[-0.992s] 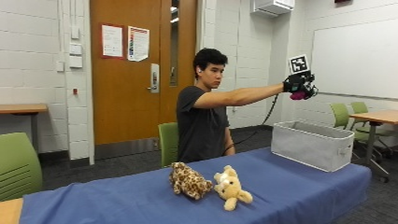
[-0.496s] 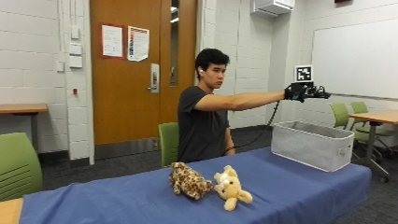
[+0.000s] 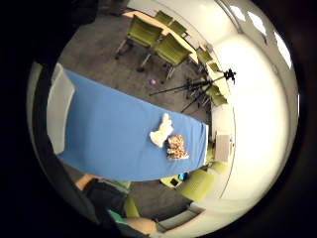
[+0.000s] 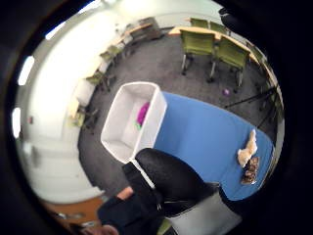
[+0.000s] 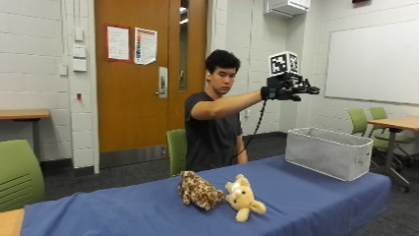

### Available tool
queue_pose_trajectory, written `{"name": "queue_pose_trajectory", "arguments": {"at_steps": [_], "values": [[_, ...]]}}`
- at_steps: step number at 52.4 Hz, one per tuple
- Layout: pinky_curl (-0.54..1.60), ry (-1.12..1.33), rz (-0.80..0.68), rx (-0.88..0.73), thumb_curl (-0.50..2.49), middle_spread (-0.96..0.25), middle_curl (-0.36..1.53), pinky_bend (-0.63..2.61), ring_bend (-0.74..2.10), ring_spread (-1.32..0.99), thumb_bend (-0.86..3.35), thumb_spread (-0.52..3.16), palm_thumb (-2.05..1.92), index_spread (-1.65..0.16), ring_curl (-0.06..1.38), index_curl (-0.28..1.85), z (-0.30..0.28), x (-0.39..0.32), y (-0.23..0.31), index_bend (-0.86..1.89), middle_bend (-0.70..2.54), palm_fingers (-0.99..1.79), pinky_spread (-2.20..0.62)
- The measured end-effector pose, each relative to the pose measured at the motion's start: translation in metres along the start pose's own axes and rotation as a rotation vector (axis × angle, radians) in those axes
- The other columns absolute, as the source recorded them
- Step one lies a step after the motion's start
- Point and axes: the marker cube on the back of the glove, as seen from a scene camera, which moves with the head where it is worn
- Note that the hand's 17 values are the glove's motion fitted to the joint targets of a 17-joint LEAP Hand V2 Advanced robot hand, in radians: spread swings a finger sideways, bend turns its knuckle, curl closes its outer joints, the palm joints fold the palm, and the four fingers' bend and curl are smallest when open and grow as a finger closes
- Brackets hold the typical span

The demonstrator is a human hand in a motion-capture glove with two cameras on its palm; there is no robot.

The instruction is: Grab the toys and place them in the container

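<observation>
Blue table, spotted toy, yellow toy, grey container

Table carries the container at one end and two toys well apart from it, nearer the middle: spotted toy and pale toy lying side by side, touching. A third toy lies inside the container. Right hand hangs high in the air above the container, touching nothing; the person sits behind the table.
</observation>
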Motion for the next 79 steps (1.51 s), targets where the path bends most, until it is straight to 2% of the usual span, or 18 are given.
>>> {"name": "queue_pose_trajectory", "arguments": {"at_steps": [2,5,13,28,47,62,69,70,75,79], "values": [[0.32,0.086,0.152,0.005,0.30,-0.10,0.44,0.64,0.43,-0.24,-0.10,0.97,-0.12,-0.18,0.28,0.47,0.007,0.042,0.003,0.17,0.27,-0.03,-0.14],[0.32,0.127,0.242,0.006,0.28,-0.10,0.44,0.62,0.42,-0.25,-0.10,0.98,-0.12,-0.19,0.28,0.47,0.016,0.084,0.012,0.17,0.27,-0.02,-0.13],[0.32,0.125,0.353,-0.046,0.25,-0.10,0.44,0.61,0.41,-0.26,-0.09,0.98,-0.12,-0.20,0.28,0.46,0.064,0.173,0.043,0.17,0.27,0.01,-0.13],[0.33,0.007,0.475,-0.184,0.21,-0.10,0.44,0.61,0.37,-0.28,-0.09,0.99,-0.12,-0.22,0.28,0.44,0.178,0.258,0.079,0.16,0.27,-0.01,-0.11],[0.34,-0.056,0.554,-0.342,0.18,-0.08,0.43,0.59,0.24,-0.26,-0.08,0.99,-0.11,-0.21,0.27,0.39,0.276,0.285,0.120,0.12,0.21,-0.10,-0.07],[0.37,-0.016,0.535,-0.373,0.19,-0.06,0.39,0.70,0.29,-0.21,-0.06,1.00,-0.07,-0.22,0.31,0.34,0.282,0.272,0.159,0.12,0.15,-0.04,-0.06],[0.40,0.012,0.517,-0.413,0.22,-0.01,0.34,0.86,0.47,-0.18,-0.01,1.02,0.02,-0.25,0.35,0.32,0.281,0.262,0.171,0.15,0.11,0.10,-0.12],[0.40,0.013,0.519,-0.418,0.22,0.00,0.34,0.85,0.46,-0.17,-0.03,1.02,-0.01,-0.25,0.34,0.32,0.281,0.261,0.172,0.14,0.13,0.05,-0.11],[0.40,0.038,0.545,-0.396,0.26,0.01,0.31,0.91,0.58,-0.21,0.03,1.07,0.12,-0.28,0.37,0.34,0.279,0.253,0.175,0.19,0.14,0.21,-0.18],[0.39,0.091,0.553,-0.327,0.30,-0.04,0.33,0.93,0.69,-0.27,0.12,1.15,0.27,-0.30,0.39,0.34,0.279,0.246,0.173,0.19,0.21,0.51,-0.25]]}}
